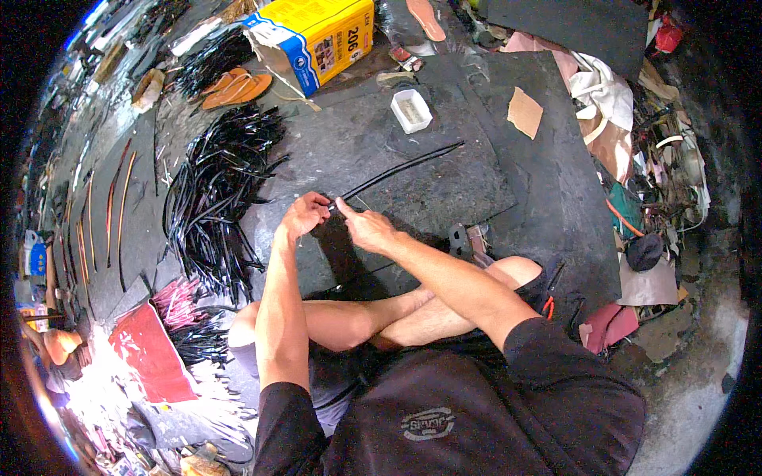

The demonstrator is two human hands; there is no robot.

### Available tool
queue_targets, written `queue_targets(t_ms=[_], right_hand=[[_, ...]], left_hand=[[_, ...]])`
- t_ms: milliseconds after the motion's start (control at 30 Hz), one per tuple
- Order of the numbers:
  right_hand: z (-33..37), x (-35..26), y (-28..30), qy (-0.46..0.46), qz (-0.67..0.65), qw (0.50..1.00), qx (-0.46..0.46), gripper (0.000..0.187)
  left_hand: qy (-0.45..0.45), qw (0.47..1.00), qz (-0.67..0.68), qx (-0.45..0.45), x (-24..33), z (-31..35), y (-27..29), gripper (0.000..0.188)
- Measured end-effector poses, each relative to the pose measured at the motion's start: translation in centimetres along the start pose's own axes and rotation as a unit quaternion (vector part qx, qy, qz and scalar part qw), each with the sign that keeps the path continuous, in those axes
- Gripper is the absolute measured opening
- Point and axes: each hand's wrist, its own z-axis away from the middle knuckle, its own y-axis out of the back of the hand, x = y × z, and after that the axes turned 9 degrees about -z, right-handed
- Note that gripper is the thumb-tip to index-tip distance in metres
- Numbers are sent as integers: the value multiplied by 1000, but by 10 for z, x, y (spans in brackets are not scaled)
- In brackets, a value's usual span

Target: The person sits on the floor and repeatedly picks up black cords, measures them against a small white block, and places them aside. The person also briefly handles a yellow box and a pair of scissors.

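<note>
The black shirt [508, 397] is nearest, and beyond it the left hand [304, 216] and right hand [370, 228] pinch the near end of a black strip [409, 162] over the dark mat [444, 200], probably working this end, so the next move should need a steady grip.

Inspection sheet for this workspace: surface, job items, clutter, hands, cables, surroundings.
Surface: flat dark grey sheet, scuffed and marked.
Job's things: thin glossy black strips extending from the hands; large pile of loose glossy black strips to the left.
Clutter: yellow, blue and white box; orange-brown sandals; small white plastic tray, contents unclear; tan flat rectangular piece; red sheet.
Hands: left hand and right hand close together, gripping the strips' near end.
Cables: nothing seen for certain.
Surroundings: crumpled white sheeting amid mixed scrap, right; bright glare, lower left.
</note>
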Motion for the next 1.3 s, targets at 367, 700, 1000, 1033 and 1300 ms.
queue_targets(t_ms=[367, 700, 1000, 1033, 1300], right_hand=[[-13, 79, 146, -107, 66, 952, 278, 52], [-74, 99, 201, -56, 201, 964, 166, 89], [-63, 97, 197, 79, 226, 931, 276, 45], [-58, 91, 190, 96, 176, 927, 317, 43], [7, 28, 60, -125, -362, 923, -36, 68]], left_hand=[[24, 992, -117, 44, 12, 7, 4, 28], [9, 998, -52, 47, -11, 6, 9, 29], [18, 996, -67, 52, -4, 8, 10, 28], [32, 994, -89, 56, -4, 8, 10, 28], [8, 996, -71, 50, -8, 3, 10, 24]])
